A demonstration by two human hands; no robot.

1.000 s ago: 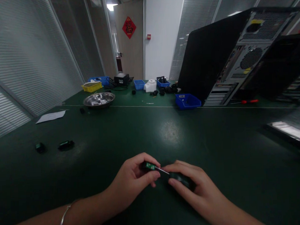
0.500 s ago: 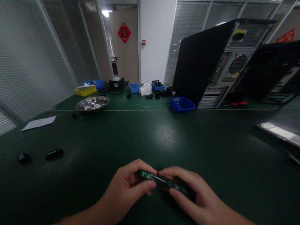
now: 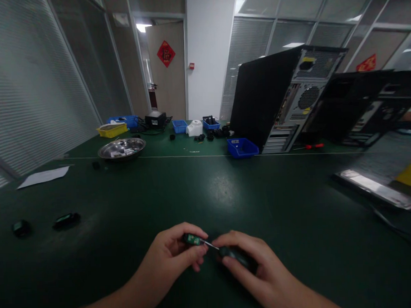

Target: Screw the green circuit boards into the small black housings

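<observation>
Two small dark parts (image 3: 66,220) are placed on the left of the worktop (image 3: 159,192). At near centre, a small green circuit-board piece (image 3: 193,239) is pinched by the fingers of the left hand (image 3: 167,255). Further right, a dark-handled screwdriver (image 3: 234,254) is gripped in the right hand's (image 3: 261,266) curled fingers, its shaft directed left at the piece's end.

I see blinds (image 3: 15,89) hanging well left of the left hand (image 3: 171,257); far beyond that hand, past the green worktop (image 3: 152,192), a wooden door (image 3: 170,92) stands ajar beside a white wall (image 3: 207,49).
</observation>
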